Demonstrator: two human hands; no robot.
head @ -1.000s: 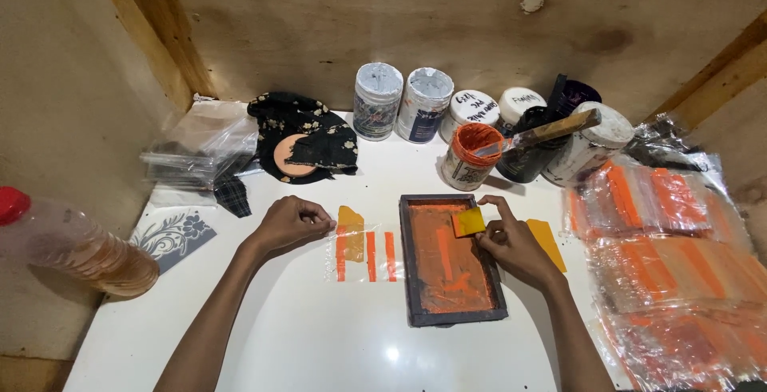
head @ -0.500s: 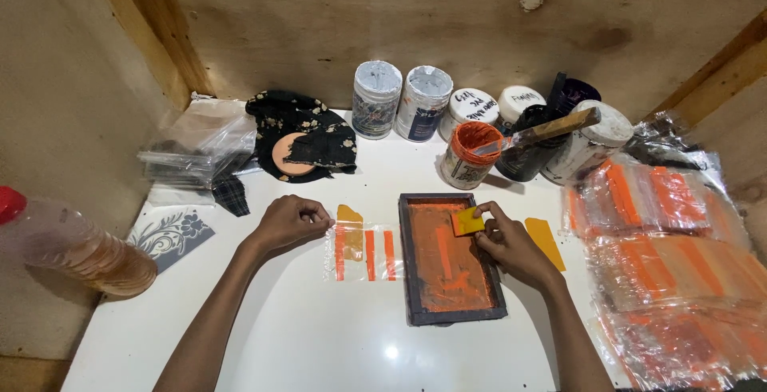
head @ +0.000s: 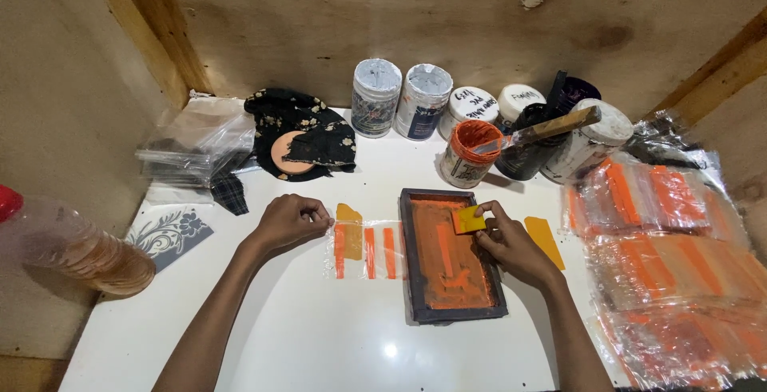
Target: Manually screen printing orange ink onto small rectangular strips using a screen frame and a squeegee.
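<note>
My frame (head: 452, 254) lies on the table (head: 304, 336), its long axis running away from me, its mesh smeared orange. My right hand (head: 511, 242) pinches a yellow squeegee (head: 469, 219) at the frame's far end. Left of the frame, my left hand (head: 289, 220) is closed on a clear bag (head: 366, 250) with three orange stripes; the bag's right edge is hidden under the frame.
</note>
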